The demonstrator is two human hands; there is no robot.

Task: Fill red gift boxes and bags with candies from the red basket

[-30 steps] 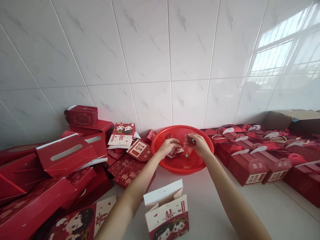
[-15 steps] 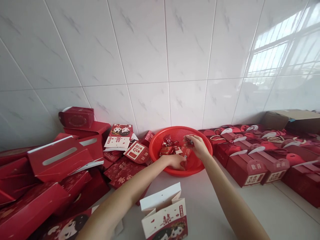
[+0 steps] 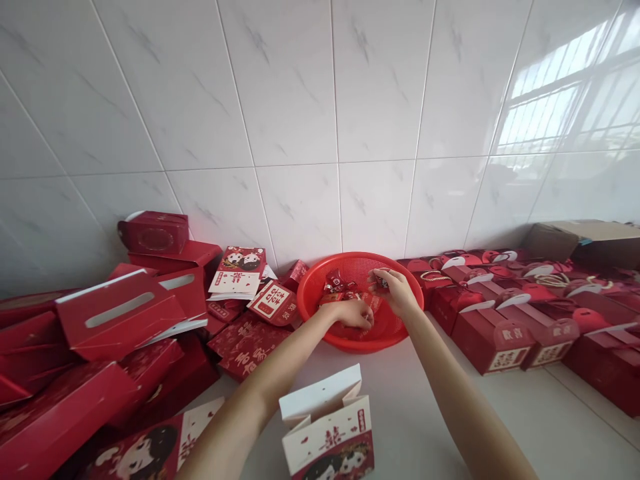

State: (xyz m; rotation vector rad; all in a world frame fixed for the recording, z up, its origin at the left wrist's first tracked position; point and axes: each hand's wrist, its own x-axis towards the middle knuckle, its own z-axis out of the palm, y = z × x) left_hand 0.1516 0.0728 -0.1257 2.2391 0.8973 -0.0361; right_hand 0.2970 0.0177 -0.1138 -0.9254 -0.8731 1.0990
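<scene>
showed small, glossy red packets with white marks, loosely heaped inside a round red basket with perforated walls. pinched a small dark packet in the right hand; curled the left hand low within the basket, could not tell around what.

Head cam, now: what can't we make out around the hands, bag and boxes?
All in the head view:
Left hand: whether it holds anything; its own back and fingers hide that.
Small dark item in the right hand: too small, partly covered.
Packets in the basket: left hand and forearm cover some.
Paper bag: front panel hides the inside; bottom edge cuts it off.
Cardboard box: right edge cuts it off.
</scene>
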